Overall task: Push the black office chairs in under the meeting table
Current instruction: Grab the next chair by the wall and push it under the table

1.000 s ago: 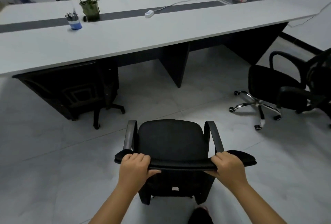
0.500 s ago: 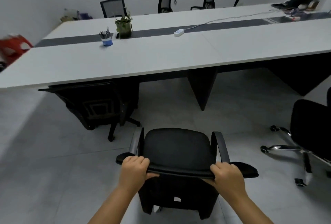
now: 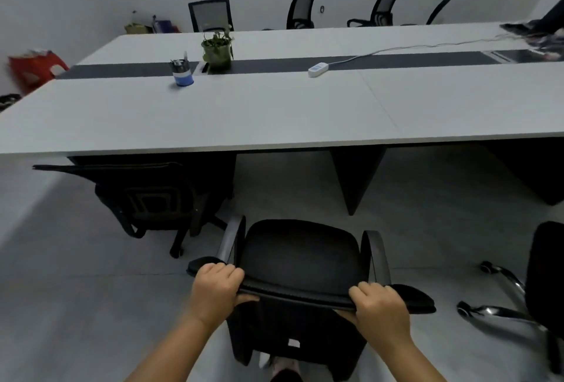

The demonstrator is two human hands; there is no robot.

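A black office chair [image 3: 300,256] with two armrests stands on the floor in front of me, its seat facing the long white meeting table [image 3: 274,113]. My left hand [image 3: 217,288] and my right hand [image 3: 380,308] both grip the top edge of its backrest. The chair's seat is a short way back from the table's near edge. A second black chair [image 3: 152,195] stands at the left, its seat under the tabletop and its back at the edge. A third black chair [image 3: 546,278] with a chrome base stands free at the right edge of view.
On the table sit a blue pen cup [image 3: 182,73], a potted plant [image 3: 217,50], a white power strip [image 3: 318,69] with its cable, and a laptop at far right. Several black chairs line the far side. A dark table leg [image 3: 355,180] stands ahead on the right. A red stool [image 3: 35,68] is at left.
The chair and I have moved closer to the table and somewhat to the left; the free chair on the right has slid toward the edge of view. Both hands keep their grip.
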